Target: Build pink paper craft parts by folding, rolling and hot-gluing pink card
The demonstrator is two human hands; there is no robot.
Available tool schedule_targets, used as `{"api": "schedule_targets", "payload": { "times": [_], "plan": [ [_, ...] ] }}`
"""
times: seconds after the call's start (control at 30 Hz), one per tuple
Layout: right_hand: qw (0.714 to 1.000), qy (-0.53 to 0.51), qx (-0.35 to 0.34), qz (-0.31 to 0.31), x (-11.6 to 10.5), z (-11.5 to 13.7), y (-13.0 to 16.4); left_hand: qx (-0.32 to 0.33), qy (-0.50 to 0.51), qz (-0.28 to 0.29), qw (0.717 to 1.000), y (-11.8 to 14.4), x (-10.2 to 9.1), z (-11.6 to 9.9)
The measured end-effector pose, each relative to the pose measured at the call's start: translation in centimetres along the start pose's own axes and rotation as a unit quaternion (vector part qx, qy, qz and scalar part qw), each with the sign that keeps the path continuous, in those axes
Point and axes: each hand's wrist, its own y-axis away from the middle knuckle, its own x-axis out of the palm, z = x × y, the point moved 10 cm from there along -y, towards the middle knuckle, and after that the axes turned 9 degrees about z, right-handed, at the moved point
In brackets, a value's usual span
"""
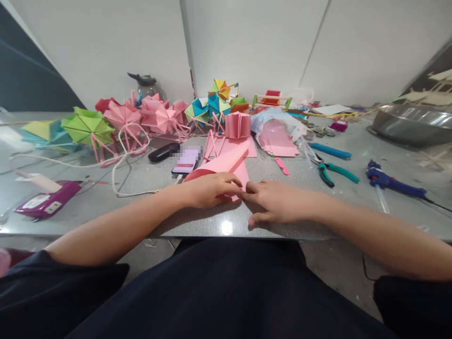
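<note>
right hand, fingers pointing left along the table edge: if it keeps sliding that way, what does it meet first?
Probably the pink paper sheet: the right hand has its fingertips at the sheet's near corner already. Just beyond lies the left hand, pressing on the same sheet. Whether the two hands touch is unclear.

No text, brand, number or sign readable anywhere. White label on the purple box near the left edge of the table: print too small to make out. Phone screen near the table's middle: blurred, nothing legible.
</note>
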Motion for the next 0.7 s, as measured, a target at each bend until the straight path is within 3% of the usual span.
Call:
{"api": "schedule_targets", "payload": {
  "times": [0.5, 0.7],
  "plan": [
    [0.99, -0.128, -0.053, 0.007, -0.4, -2.2, 0.1, 0.021, -0.029, 0.003, 0.999, 0.2, 0.7, 0.0],
    [0.988, -0.092, -0.054, -0.108, -2.9, -4.4, 1.0, 0.0, -0.011, 0.003, 1.0, 0.3, 1.0, 0.7]
  ]
}}
